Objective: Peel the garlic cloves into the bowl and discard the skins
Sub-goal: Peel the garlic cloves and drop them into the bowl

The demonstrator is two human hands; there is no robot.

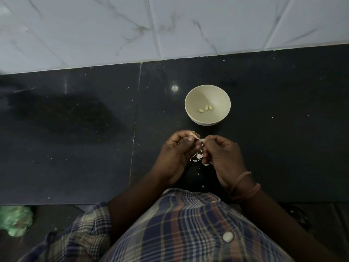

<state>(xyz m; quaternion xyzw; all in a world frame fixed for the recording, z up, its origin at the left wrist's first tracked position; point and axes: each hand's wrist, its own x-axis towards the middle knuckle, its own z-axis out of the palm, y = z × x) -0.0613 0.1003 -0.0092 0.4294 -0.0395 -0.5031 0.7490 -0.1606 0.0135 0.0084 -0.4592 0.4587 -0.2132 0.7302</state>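
A pale bowl (207,91) stands on the dark counter just beyond my hands, with three peeled garlic cloves (205,108) lying in its bottom. My left hand (177,154) and my right hand (222,156) meet over the counter, fingertips pinched together on a garlic clove (201,140) with papery skin sticking out of it. Loose skin pieces (198,156) lie on the counter between and under my hands. The clove itself is mostly hidden by my fingers.
A white marble-tiled wall (170,25) rises behind the black counter (75,129). A green plastic bag (15,220) lies low at the left, below the counter's front edge. Small white specks are scattered over the counter.
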